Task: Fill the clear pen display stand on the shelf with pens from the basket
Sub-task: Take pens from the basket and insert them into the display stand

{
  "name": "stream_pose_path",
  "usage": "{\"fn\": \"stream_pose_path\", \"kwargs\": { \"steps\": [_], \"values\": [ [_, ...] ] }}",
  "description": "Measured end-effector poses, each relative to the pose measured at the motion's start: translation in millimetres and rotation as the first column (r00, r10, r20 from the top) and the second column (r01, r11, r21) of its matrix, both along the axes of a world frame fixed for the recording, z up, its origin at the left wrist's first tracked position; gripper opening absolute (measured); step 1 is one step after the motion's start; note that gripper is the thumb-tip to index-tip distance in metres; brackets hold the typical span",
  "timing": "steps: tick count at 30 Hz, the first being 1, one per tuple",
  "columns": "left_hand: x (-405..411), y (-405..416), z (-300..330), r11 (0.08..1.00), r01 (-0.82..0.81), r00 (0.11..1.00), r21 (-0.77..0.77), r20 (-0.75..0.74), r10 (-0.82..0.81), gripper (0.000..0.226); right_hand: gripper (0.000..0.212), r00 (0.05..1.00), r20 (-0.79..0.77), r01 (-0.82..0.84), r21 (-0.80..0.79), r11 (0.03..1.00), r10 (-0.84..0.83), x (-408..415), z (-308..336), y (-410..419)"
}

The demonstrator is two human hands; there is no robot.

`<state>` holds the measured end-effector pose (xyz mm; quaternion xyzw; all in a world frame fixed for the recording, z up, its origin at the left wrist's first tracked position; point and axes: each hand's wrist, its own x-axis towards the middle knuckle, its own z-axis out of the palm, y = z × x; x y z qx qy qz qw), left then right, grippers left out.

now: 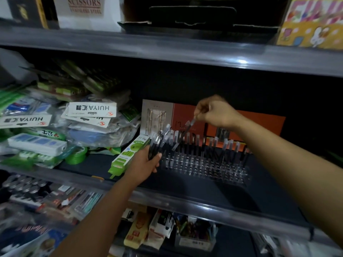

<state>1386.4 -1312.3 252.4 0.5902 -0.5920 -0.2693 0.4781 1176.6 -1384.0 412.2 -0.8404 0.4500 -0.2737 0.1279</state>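
The clear pen display stand [207, 168] sits on the middle shelf, its back rows holding several upright pens [215, 145] with clear caps. My left hand [143, 166] grips a bundle of black pens [159, 141] just left of the stand, caps pointing up. My right hand [215, 113] pinches the top end of a single pen [183, 134], which slants down-left with its lower tip over the stand's back left rows. The basket is out of view.
An orange and grey box [230, 119] stands behind the stand. A green packet [126, 156] lies beside my left hand, and bagged stationery [74, 123] piles up on the left. The shelf edge [185, 199] runs below; the upper shelf [167, 47] overhangs.
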Motion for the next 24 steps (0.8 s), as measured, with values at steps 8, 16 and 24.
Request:
{"fn": "stream_pose_path", "kwargs": {
  "steps": [8, 16, 24],
  "values": [
    [-1.7, -5.0, -2.2, 1.000, 0.024, 1.000, -0.014, 0.017, -0.024, 0.009, 0.009, 0.983, -0.183, -0.015, -0.061, 0.998, 0.003, 17.7, -26.6, -13.9],
    [-1.0, -8.7, -2.8, 0.999, 0.045, 0.999, -0.006, -0.003, -0.045, 0.008, 0.013, 0.960, -0.277, -0.043, -0.065, 0.997, 0.024, 27.9, -37.2, -23.6],
    [-2.3, -10.8, -2.7, 0.998, 0.056, 0.998, -0.016, -0.016, -0.056, 0.009, 0.017, 0.947, -0.313, -0.081, -0.023, 0.996, 0.070, 32.4, -52.7, -30.7]
  ]
}}
